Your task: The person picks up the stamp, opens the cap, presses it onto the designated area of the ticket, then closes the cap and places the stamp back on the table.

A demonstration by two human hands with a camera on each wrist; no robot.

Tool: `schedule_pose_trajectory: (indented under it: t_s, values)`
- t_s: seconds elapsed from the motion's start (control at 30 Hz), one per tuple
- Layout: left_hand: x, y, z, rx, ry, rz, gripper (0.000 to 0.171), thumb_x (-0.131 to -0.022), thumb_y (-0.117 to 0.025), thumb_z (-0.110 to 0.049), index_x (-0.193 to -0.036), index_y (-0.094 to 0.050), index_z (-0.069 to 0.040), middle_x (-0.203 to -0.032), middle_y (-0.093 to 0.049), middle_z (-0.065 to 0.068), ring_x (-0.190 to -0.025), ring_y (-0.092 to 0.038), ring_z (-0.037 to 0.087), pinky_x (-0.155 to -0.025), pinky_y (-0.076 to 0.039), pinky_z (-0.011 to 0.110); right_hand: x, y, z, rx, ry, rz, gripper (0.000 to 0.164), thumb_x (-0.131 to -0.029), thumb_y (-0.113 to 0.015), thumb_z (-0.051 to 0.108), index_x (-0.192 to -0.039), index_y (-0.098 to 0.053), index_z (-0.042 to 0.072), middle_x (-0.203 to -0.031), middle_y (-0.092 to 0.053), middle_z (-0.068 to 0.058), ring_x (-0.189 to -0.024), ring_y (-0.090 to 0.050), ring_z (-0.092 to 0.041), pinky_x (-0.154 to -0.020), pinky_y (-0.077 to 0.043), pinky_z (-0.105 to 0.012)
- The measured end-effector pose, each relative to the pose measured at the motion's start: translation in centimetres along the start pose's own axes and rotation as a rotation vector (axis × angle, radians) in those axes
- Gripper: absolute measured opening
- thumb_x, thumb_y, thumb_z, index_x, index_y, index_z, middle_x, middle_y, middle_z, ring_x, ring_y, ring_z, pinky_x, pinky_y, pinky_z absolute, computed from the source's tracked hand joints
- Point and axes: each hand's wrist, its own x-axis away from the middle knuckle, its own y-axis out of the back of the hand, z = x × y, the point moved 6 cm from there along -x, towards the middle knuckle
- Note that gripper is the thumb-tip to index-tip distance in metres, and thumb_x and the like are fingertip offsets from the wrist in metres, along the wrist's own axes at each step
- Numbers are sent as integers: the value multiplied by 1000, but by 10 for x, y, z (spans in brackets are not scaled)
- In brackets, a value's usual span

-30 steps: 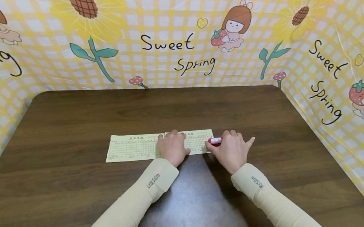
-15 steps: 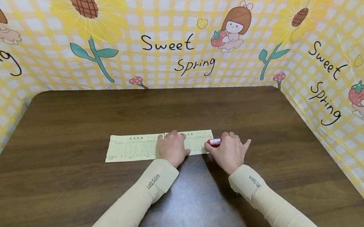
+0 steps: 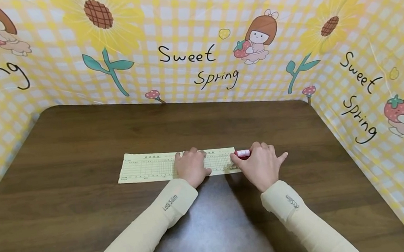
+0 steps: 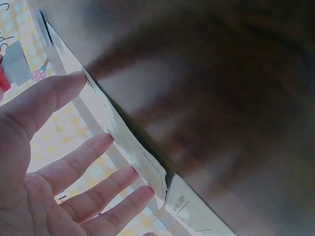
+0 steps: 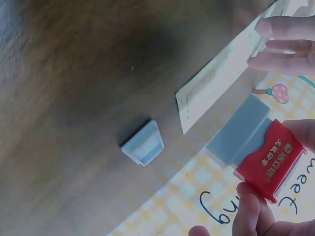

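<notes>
Visibly, right fingers point(image 5: 247, 206) pinch a red, gold-lettered stamp point(image 5: 270, 161); left fingers point(image 4: 83, 157) are spread.

Left hand point(image 4: 54, 167): touching paper form point(image 4: 132, 150) | second form point(image 4: 193, 211): just beside | tabletop point(image 4: 256, 132): shadowed

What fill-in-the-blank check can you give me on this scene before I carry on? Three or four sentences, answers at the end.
1. The right hand grips a red-and-gray block whose gold lettering is on its ____ part.
2. The printed paper is touched by the fingertips of the person's ____ hand.
3. The small pale cap-like piece lies on a table that is ____ in color.
4. The black words on the checked cloth read "Sweet ____".

Missing words: red; left; brown; Spring.
</notes>
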Motion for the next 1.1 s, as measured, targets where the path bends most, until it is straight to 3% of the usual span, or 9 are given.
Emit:
schedule_pose_trajectory:
  t_s: [0.43,0.83,1.1]
  values:
    - [-2,1,1,4,-19,-26,46,-78,-87,-35,-118,-75,-13,-111,-71,11,-107,-66,35,-103,-38,59,0,9,2,-21,13,-18,48,-82,-73,52,-70,-58,8,-80,-65,-13,-98,-62,-41,-100,-13,-86]
    - [2,15,6,-8,5,-42,51,-78,-88,-36,-123,-74,-15,-117,-71,10,-110,-66,33,-102,-38,57,1,13,8,-12,45,8,53,-83,-73,60,-91,-66,8,-95,-66,-19,-103,-62,-47,-97,-16,-87]
    - [5,22,14,-14,23,-55,52,-78,-88,-37,-124,-74,-16,-118,-71,9,-109,-66,33,-102,-38,57,4,14,12,-31,66,5,52,-84,-73,61,-92,-67,10,-85,-66,-13,-92,-67,-46,-98,-15,-87]
